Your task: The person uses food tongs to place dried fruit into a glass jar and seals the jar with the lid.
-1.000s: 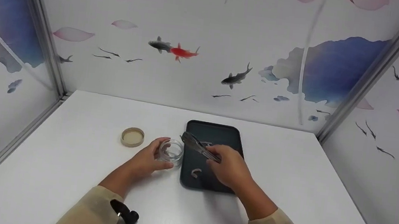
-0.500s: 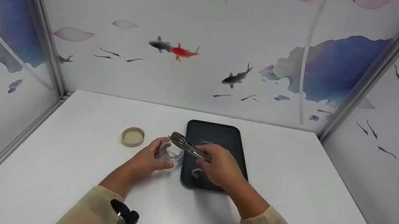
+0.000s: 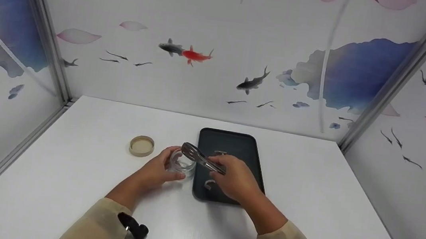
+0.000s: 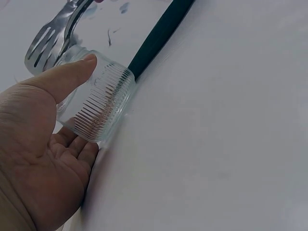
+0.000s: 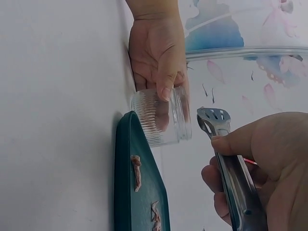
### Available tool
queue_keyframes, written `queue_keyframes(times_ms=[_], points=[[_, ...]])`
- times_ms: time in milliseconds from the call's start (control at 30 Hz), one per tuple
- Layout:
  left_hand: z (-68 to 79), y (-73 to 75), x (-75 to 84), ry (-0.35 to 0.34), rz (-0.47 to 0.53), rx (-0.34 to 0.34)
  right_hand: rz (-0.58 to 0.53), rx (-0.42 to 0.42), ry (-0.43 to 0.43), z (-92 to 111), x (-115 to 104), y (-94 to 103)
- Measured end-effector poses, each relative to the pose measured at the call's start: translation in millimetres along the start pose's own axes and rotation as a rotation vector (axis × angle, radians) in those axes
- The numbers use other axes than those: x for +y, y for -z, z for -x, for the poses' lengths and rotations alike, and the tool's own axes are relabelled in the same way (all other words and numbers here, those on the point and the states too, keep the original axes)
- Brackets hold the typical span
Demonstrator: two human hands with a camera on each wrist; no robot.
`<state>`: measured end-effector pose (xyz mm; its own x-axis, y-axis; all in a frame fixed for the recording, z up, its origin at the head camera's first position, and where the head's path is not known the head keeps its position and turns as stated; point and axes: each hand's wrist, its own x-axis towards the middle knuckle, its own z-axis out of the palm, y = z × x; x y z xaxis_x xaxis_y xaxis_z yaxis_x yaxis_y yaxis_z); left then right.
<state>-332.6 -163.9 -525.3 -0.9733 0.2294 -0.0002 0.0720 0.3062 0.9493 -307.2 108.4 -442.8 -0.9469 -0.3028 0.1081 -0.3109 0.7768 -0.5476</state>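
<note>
So, tan sleeves (image 3: 94,226): nearest of all, a black wrist camera (image 3: 134,229) showing by the left cuff.
Left hand (image 3: 157,171): gripping, here, thumb and fingers either side of the ribbed glass jar (image 5: 152,126).
Right hand (image 3: 236,176): holding too, fingers curled round the slotted metal tongs (image 3: 202,160), poised above the dark green tray (image 3: 240,142).
Tongs to jar: here's the line-up that counts! Shiny and slim, the tongs run from the right hand leftward and slightly away, head over the jar mouth, apart from the rim; whether the tips carry anything, I cannot tell.
Jar: upright, clear, lidless, just left of the tray; contents hard to read through those ribs.
Tray: rounded corners, low rim, long axis running away from the person; on it a wrinkled near strip (image 5: 136,174) and a twisted far strip (image 5: 155,217), both brownish, right of the jar and nearer the right hand.
Shallow tan lid (image 3: 141,146): round, lying left of the jar on the smooth white table (image 3: 94,142).
Back wall (image 3: 121,81): glossy white, printed with fish and pink petals.
</note>
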Motion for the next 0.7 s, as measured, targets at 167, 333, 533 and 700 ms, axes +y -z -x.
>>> queue_keyframes(times_ms=[167,333,533,700], points=[[0.2,0.1,-0.1,0.026,-0.019,0.010,0.001,-0.008,0.016,-0.3,1.8,-1.9],[-0.9,-0.1,0.2,0.028,-0.037,0.018,0.008,0.004,0.016,-1.1,3.5,-2.6],[-1.4,-0.4,-0.2,0.028,-0.032,0.017,0.016,0.029,0.023,-2.2,5.5,-3.4],[-1.8,-0.8,-0.9,0.029,-0.031,0.021,-0.007,0.026,-0.012,-4.3,9.0,-1.4]])
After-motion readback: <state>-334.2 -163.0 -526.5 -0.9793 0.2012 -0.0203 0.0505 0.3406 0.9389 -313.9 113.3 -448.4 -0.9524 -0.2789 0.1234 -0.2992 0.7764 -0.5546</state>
